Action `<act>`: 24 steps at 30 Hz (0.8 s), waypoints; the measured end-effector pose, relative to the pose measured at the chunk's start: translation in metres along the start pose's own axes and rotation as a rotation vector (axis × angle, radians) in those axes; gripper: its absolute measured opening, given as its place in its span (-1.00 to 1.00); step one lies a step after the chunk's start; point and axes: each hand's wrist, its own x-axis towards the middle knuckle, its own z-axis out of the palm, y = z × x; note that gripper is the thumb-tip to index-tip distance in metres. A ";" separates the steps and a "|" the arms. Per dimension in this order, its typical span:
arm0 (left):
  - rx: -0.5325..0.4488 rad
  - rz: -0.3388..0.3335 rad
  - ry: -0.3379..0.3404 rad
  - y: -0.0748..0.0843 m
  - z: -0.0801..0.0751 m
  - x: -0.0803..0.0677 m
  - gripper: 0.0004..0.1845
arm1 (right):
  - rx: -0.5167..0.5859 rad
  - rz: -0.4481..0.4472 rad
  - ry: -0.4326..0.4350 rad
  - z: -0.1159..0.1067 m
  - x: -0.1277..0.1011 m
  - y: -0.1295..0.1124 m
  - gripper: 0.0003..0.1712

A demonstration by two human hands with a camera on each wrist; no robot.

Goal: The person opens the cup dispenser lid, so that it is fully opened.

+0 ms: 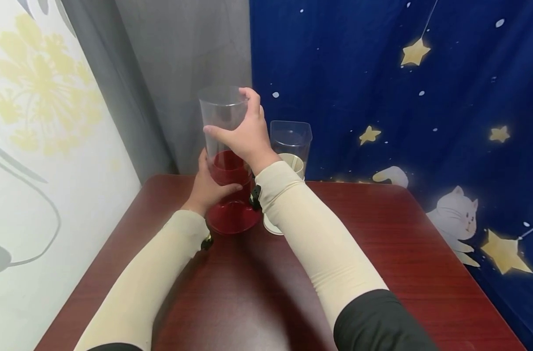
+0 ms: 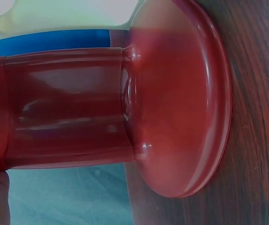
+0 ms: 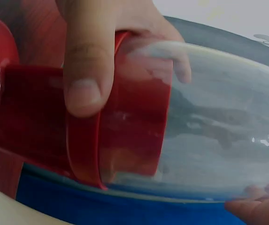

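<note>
A red plastic stand with a round foot rests on the table. Its waist and flared foot fill the left wrist view, where the stand lies sideways. Above it rises a clear plastic cylinder, its lower end around the red collar in the right wrist view. My left hand grips the stand just under the cylinder, thumb across the red rim. Higher up, my right hand holds the cylinder near its top, thumb on the near side and fingers at the upper rim.
Right of the red stand, partly behind my right forearm, is a second clear container with a cream cup inside and a white foot. The reddish-brown table ends at a blue star-patterned curtain. A patterned white surface flanks the left side.
</note>
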 end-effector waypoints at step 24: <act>0.005 0.003 -0.008 0.004 0.001 -0.001 0.44 | 0.042 -0.026 0.049 -0.002 0.000 -0.006 0.18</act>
